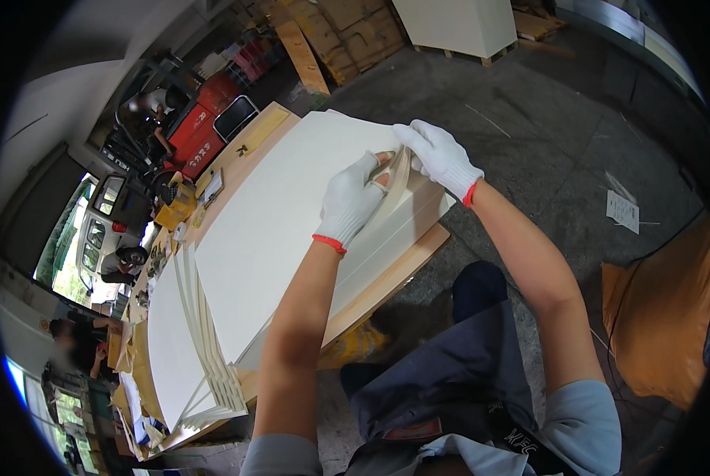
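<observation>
A tall stack of large white paper sheets point(291, 198) lies on the wooden table in front of me. My left hand point(349, 197), in a white knit glove with a red cuff and bare fingertips, pinches the sheets near the right edge of the stack. Gloved the same way, my right hand point(442, 159) grips the far right corner of the sheets. Between the two hands the upper sheets point(397, 184) bow up and part in a fan. Some fingers of both hands are hidden behind the paper.
A second, fanned pile of white sheets point(208, 341) sits at the left on the wooden table point(438, 240). Small tools and a yellow box point(176, 206) line its far side. Beyond stand a red forklift point(200, 139) and several people. An orange sack point(660, 309) is at right.
</observation>
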Demonstrator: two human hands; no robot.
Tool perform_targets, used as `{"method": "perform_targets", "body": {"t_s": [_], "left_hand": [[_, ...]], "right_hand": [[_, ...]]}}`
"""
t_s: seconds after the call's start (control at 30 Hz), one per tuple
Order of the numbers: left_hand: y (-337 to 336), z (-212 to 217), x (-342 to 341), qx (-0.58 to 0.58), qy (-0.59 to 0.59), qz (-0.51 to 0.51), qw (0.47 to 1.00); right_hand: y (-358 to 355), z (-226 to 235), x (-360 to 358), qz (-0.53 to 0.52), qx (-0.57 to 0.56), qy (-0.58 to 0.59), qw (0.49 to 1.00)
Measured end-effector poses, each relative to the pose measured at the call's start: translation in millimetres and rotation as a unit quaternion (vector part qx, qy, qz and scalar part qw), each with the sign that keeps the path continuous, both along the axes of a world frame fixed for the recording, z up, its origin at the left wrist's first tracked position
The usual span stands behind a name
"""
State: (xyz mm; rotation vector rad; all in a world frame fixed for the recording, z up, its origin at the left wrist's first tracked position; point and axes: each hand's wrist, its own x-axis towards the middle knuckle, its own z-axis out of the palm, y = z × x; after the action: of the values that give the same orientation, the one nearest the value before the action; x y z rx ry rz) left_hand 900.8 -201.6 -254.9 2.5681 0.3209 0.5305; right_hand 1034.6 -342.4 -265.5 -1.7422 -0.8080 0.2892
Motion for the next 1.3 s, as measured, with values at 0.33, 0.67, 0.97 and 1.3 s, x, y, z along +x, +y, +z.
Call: {"method": "perform_targets", "body": {"t_s": [0.33,0.67,0.97,1.3], "left_hand": [[-8,4,-4,-0.058,0.03,0.01,0.998],[-15,5,-5,-0.078,-0.042,0.024,0.996],[-19,10,-6,-0.039,0.034,0.019,0.998],[-18,12,-6,-0.017,0.051,0.038,0.998]], "right_hand": [[2,-19,-1,-0.034,0.069,-0.042,0.996],[0,-14,-5,-0.038,0.054,-0.03,0.997],[2,-18,-4,-0.034,0.063,-0.022,0.997],[-5,-6,-10,-0.037,0.027,-0.019,0.999]]}}
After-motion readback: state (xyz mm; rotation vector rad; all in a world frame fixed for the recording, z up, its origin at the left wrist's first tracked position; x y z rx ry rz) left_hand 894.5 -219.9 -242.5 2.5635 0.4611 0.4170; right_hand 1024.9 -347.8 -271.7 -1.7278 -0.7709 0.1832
